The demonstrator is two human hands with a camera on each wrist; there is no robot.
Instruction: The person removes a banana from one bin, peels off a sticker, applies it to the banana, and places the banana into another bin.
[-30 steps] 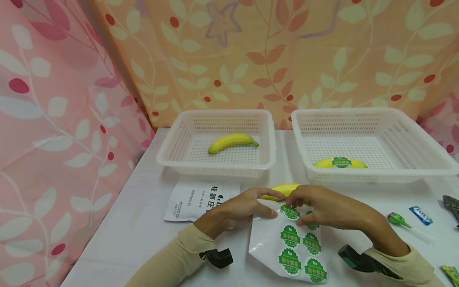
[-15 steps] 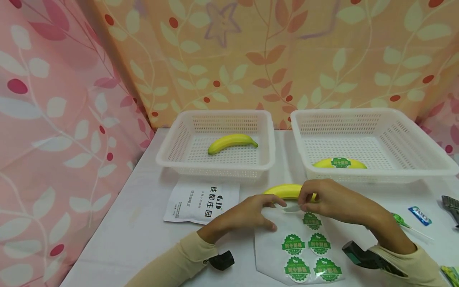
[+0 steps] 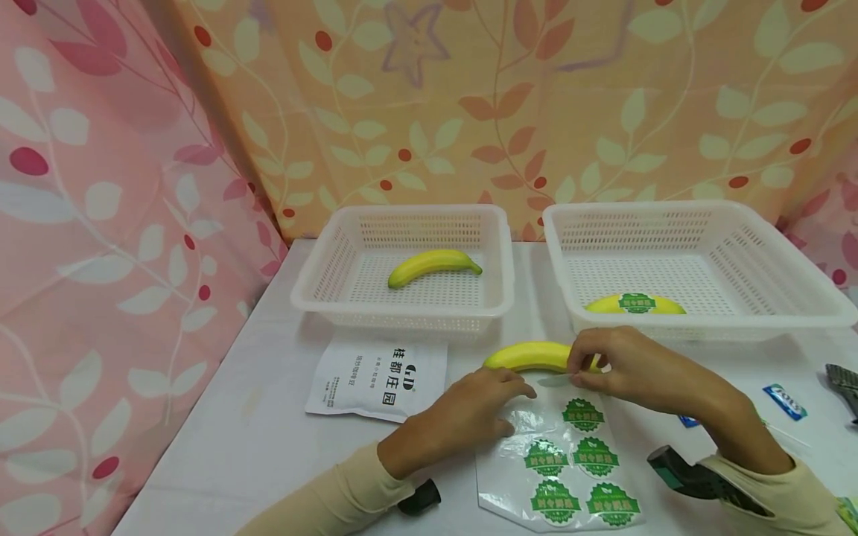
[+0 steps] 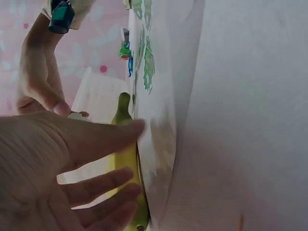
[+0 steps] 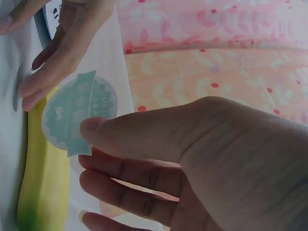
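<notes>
My right hand (image 3: 623,372) pinches a round sticker by its edge between thumb and forefinger; in the right wrist view the sticker (image 5: 67,115) shows its pale green back. Close behind it on the table lies a yellow banana (image 3: 526,356), its right end partly covered by that hand. A white sheet (image 3: 499,484) bearing several green stickers lies in front of the banana. My left hand (image 3: 462,417) is over the sheet's upper left edge, thumb and fingers spread apart in the left wrist view, nothing between them.
Behind stand two white baskets: the left basket (image 3: 402,316) holds a plain banana (image 3: 436,266), the right basket (image 3: 710,321) a banana with a green sticker (image 3: 637,303). A white pouch (image 3: 358,380) lies at left. Blue-wrapped candy (image 3: 786,402) and a black object (image 3: 843,383) lie at right.
A sticker from the sheet's top left has come off into my right hand, which has moved slightly right. My left hand has drawn back from the sheet's top edge.
</notes>
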